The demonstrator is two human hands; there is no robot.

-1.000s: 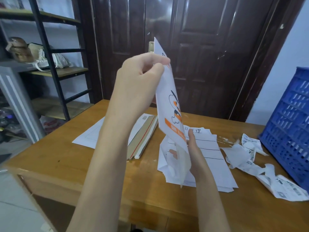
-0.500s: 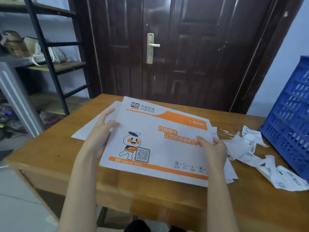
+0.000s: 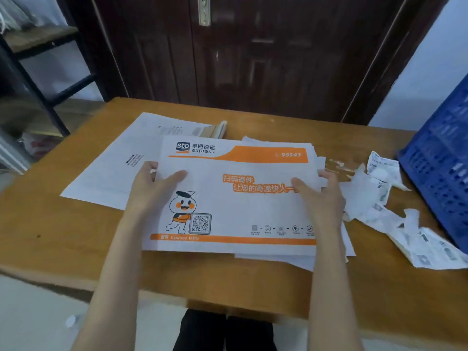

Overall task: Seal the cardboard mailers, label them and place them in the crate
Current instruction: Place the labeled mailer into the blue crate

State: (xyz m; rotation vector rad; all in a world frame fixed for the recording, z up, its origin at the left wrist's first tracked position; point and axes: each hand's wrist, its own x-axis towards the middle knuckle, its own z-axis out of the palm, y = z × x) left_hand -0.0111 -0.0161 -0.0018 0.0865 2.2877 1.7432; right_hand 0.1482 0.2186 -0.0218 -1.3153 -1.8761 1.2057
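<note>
Mailer (image 3: 235,198), white card with orange bands, is lying flat, printed face up, on a stack of white sheets (image 3: 331,252) in the middle of the wooden table (image 3: 50,224). Going left to right: a large white printed sheet (image 3: 114,171) is lying at the left, partly under the mailer, with a thin pile of cardboard mailers (image 3: 215,129) showing edge-on behind it. The left hand (image 3: 152,186) is gripping the mailer's left edge, thumb on top and fingers curled underneath. Print on the face is reading "sto express", "95543", orange Chinese lines, a cartoon mascot beside a QR code, and "Express letter" along the bottom band. The right hand (image 3: 321,193) is gripping the right edge likewise, thumb on top. Torn label backings (image 3: 379,198) are lying crumpled to the right. A blue crate (image 3: 440,163) is standing at the far right edge.
</note>
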